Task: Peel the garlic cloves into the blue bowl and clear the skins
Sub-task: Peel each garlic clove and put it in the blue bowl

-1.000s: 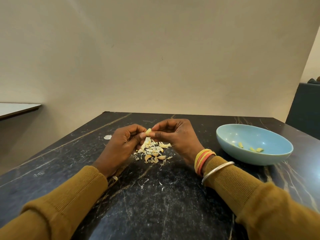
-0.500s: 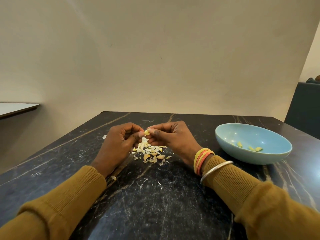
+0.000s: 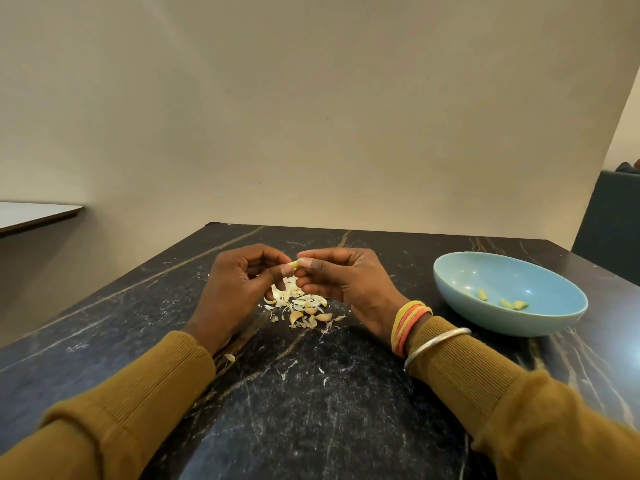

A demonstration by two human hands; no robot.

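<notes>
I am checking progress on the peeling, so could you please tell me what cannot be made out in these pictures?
Head view, the only one:
- Garlic clove, pinched between left hand and right hand: fingertips cover most of it, so remaining skin cannot be judged.
- Pile on the table: too small to tell cloves from skins; the hands hide its far part.
- Pieces in the blue bowl: too small to count surely.

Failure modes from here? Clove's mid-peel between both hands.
1. The garlic clove is pinched only by the fingertips of the left hand and right hand; a slip could drop it into the pile of skins and cloves below.
2. The blue bowl sits apart to the right; clinging skin could ride in with the clove.
3. Stray flakes by the left sleeve may get missed.
</notes>
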